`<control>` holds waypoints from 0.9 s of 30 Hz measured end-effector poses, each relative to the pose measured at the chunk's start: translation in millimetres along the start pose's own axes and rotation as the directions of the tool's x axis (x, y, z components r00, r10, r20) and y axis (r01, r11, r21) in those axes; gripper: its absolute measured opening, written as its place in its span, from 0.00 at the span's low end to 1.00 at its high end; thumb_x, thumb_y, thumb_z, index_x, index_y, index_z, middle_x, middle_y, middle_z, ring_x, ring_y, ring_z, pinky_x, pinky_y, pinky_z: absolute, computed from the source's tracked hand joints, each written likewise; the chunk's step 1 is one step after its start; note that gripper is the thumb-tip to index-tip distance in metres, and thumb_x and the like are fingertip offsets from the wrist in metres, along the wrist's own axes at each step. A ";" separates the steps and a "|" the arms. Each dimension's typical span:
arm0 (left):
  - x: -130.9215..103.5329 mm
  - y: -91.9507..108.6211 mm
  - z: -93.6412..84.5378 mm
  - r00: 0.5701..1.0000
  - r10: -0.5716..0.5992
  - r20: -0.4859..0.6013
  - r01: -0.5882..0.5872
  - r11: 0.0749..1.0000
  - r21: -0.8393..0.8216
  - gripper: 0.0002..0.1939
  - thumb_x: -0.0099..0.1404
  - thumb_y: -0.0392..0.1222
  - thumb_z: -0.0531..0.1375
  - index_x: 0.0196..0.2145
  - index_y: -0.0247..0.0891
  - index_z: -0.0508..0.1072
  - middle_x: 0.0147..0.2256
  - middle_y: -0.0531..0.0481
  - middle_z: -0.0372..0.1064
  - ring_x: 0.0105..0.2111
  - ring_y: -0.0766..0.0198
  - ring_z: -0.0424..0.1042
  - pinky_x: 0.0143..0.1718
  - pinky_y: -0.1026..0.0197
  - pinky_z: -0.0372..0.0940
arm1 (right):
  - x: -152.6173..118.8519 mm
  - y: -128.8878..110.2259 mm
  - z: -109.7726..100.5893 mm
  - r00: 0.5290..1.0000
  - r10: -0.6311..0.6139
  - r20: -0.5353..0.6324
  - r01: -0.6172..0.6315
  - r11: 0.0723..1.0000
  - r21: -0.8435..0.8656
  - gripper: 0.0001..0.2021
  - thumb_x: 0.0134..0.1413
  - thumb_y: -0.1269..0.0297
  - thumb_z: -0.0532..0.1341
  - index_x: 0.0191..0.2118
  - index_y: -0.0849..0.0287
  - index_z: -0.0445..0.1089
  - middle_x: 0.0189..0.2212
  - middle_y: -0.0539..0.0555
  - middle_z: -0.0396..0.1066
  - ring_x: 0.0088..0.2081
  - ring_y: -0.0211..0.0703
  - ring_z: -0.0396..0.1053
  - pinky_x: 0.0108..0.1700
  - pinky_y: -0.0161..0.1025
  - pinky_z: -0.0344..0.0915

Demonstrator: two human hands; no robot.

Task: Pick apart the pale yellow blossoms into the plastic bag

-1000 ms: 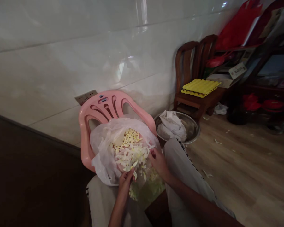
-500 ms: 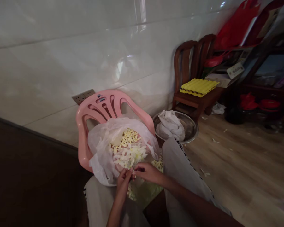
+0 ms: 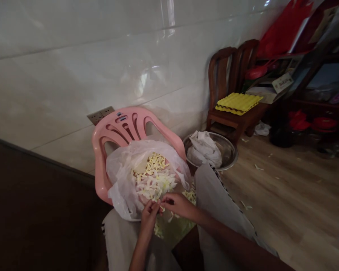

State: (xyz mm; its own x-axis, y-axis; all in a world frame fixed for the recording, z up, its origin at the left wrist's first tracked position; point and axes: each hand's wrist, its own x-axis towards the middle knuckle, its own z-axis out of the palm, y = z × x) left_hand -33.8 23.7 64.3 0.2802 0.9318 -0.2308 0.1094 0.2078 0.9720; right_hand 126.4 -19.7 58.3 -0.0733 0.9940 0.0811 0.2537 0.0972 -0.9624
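A translucent white plastic bag lies spread open on the seat of a pink plastic chair. On it rest a heap of white petal-like pieces and, behind them, a smaller pile of yellowish bits. My left hand is closed in a pinch at the bag's near edge. Beside it, my right hand pinches too, its fingertips almost meeting the left ones. What they hold is small and mostly hidden. More pale pieces lie below, between my knees.
To the right, a metal basin holds a crumpled white bag. Yellow egg trays sit on a wooden chair by the wall. Pale scraps are scattered on the wooden floor.
A pale piece now shows just below my right hand. Both hands stay pinched close together, and the view has shifted slightly.
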 end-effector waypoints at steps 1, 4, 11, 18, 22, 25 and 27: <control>-0.2 0.0 0.2 1.000 0.008 0.005 -0.008 1.000 0.006 0.26 0.44 0.65 0.68 0.18 0.39 0.68 0.16 0.56 0.66 0.20 0.67 0.64 0.25 0.65 0.60 | -1.1 -0.6 0.9 0.999 -0.032 -0.012 0.031 0.997 -0.075 0.07 0.58 0.63 0.59 0.35 0.58 0.74 0.25 0.48 0.71 0.27 0.35 0.65 0.29 0.30 0.57; 0.2 -2.8 0.1 0.999 0.033 0.032 -0.034 0.999 0.010 0.25 0.45 0.64 0.68 0.20 0.39 0.69 0.17 0.57 0.65 0.20 0.67 0.63 0.25 0.66 0.58 | -3.4 -0.4 4.9 0.995 -0.098 -0.001 0.094 0.965 -0.243 0.04 0.56 0.68 0.60 0.34 0.58 0.73 0.26 0.48 0.71 0.28 0.36 0.65 0.30 0.30 0.54; 3.1 -11.1 0.2 0.997 0.028 0.075 -0.043 0.979 0.200 0.28 0.48 0.68 0.64 0.15 0.38 0.68 0.16 0.56 0.60 0.21 0.67 0.58 0.25 0.64 0.53 | 3.0 4.5 0.5 0.972 -0.057 -0.228 -0.017 0.951 -0.308 0.05 0.51 0.74 0.56 0.27 0.58 0.64 0.21 0.45 0.62 0.24 0.34 0.59 0.27 0.31 0.47; 3.7 -12.3 -0.2 0.997 -0.073 0.014 0.069 0.985 0.157 0.29 0.42 0.69 0.66 0.13 0.39 0.68 0.17 0.53 0.65 0.23 0.63 0.63 0.30 0.62 0.57 | 11.5 13.4 -23.5 0.837 -0.012 -0.547 -0.153 0.955 -0.254 0.06 0.54 0.68 0.53 0.26 0.57 0.59 0.20 0.45 0.57 0.24 0.37 0.56 0.28 0.33 0.48; 5.1 -13.2 -2.7 0.996 -0.085 -0.039 0.087 0.994 0.062 0.28 0.41 0.68 0.68 0.13 0.39 0.69 0.16 0.53 0.67 0.23 0.64 0.65 0.29 0.63 0.59 | 14.0 22.2 -31.2 0.788 0.010 -0.615 -0.211 0.943 -0.256 0.07 0.55 0.65 0.52 0.26 0.57 0.60 0.21 0.46 0.60 0.25 0.38 0.57 0.28 0.34 0.48; 9.0 -15.8 -5.3 0.997 -0.077 -0.032 0.075 0.996 -0.049 0.26 0.43 0.64 0.69 0.15 0.38 0.69 0.16 0.55 0.66 0.21 0.66 0.64 0.26 0.65 0.59 | 14.1 24.1 -29.7 0.816 0.015 -0.578 -0.199 0.946 -0.256 0.07 0.56 0.65 0.52 0.29 0.57 0.63 0.22 0.46 0.62 0.25 0.38 0.60 0.29 0.34 0.50; 11.8 -18.5 -7.0 0.996 -0.083 -0.030 0.079 0.989 -0.128 0.25 0.44 0.62 0.70 0.16 0.38 0.68 0.15 0.56 0.65 0.20 0.68 0.64 0.25 0.66 0.59 | 12.5 21.0 -25.0 0.852 0.016 -0.523 -0.171 0.953 -0.250 0.07 0.59 0.63 0.53 0.33 0.57 0.65 0.22 0.46 0.64 0.26 0.38 0.62 0.29 0.33 0.52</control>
State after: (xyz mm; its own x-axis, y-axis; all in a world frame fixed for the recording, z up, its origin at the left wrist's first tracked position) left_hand -39.2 32.8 43.9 0.2411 0.9199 -0.3092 0.0086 0.3166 0.9485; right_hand 154.9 -4.0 45.6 0.4458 0.8748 0.1897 0.4951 -0.0644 -0.8664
